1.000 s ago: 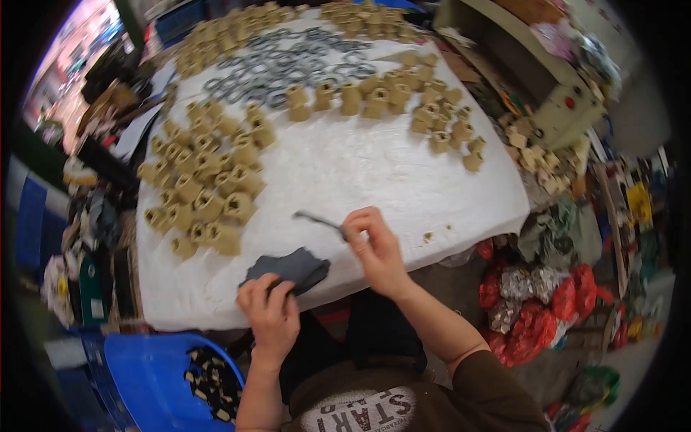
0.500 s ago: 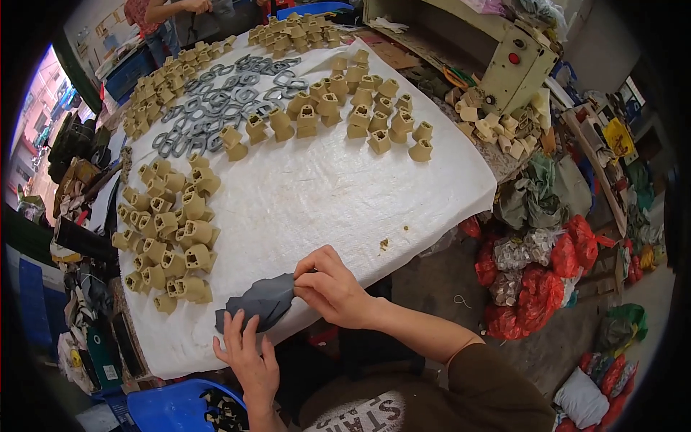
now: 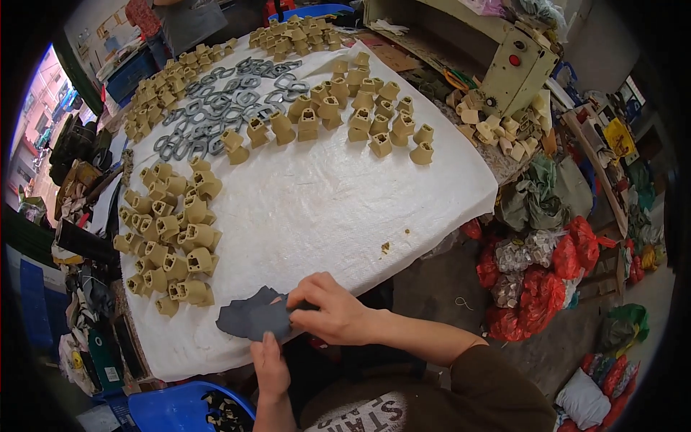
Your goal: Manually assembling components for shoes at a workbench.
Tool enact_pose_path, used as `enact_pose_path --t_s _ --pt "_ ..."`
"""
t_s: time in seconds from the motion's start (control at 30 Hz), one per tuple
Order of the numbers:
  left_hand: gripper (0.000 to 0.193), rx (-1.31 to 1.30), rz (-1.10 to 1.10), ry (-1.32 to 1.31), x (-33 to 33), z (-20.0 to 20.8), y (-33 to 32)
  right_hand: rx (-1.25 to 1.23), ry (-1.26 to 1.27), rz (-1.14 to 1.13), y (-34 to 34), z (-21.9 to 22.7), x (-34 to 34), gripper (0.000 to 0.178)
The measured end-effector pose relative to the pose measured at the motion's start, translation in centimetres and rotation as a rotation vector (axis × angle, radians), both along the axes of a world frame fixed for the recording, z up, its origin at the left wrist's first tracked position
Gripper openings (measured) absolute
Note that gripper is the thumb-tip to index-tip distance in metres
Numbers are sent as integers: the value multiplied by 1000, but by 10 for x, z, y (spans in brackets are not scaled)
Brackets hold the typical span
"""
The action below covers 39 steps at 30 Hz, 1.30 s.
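Observation:
A creased dark grey sheet (image 3: 252, 315) lies at the near edge of the white-covered table, its lower right part raised off the edge. Whether it is sandpaper or cloth I cannot tell. My right hand (image 3: 333, 311) is closed on the sheet's right end, fingers curled in a pinch. At the sheet's lower edge, my left hand (image 3: 271, 369) holds it with the fingertips pressed together. To the left of the sheet, several beige hollow flared pieces (image 3: 173, 266) stand and lie in a cluster.
Grey metal rings (image 3: 216, 108) and more beige pieces (image 3: 308, 124) cover the table's far half. Below its left corner stands a blue tub (image 3: 169, 407) with dark scraps. Red bags (image 3: 536, 291) lie on the floor at right. Another person (image 3: 147, 29) stands beyond the table.
My left hand has drawn down and in, its spread fingers now together at the sheet's edge. My right hand has dropped slightly, and the sheet's right part has folded over toward me.

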<state>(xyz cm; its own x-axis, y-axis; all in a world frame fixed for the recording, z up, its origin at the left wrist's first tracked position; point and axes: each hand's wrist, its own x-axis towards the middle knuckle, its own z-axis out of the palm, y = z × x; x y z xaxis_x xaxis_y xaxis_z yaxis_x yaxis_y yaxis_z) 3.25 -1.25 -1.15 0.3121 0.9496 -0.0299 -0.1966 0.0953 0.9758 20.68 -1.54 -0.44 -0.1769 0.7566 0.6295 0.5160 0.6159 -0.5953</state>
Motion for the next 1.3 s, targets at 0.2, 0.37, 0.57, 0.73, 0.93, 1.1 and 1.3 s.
enact_pose_path --t_s 0.2,0.37,0.57,0.73,0.93,1.1,1.3 --pt "38 -248 28 -289 9 3 13 48 -231 -206 8 -8 57 28" --pt "38 -266 85 -338 1 4 12 -129 -118 -1125 39 -38 223 36" --pt "38 -266 54 -327 2 -1 5 -399 12 -1015 50 -56 283 35" --pt "38 -252 40 -312 2 1 5 -30 -272 -1010 36 -36 249 23" --pt "40 -256 8 -347 5 4 0 -166 -205 -648 20 6 151 19" --pt "46 -261 -68 -454 2 -1 -1 -236 -361 -552 30 -15 110 21" --pt "49 -361 -16 -591 -10 1 -5 -49 -301 -558 34 -33 76 35"
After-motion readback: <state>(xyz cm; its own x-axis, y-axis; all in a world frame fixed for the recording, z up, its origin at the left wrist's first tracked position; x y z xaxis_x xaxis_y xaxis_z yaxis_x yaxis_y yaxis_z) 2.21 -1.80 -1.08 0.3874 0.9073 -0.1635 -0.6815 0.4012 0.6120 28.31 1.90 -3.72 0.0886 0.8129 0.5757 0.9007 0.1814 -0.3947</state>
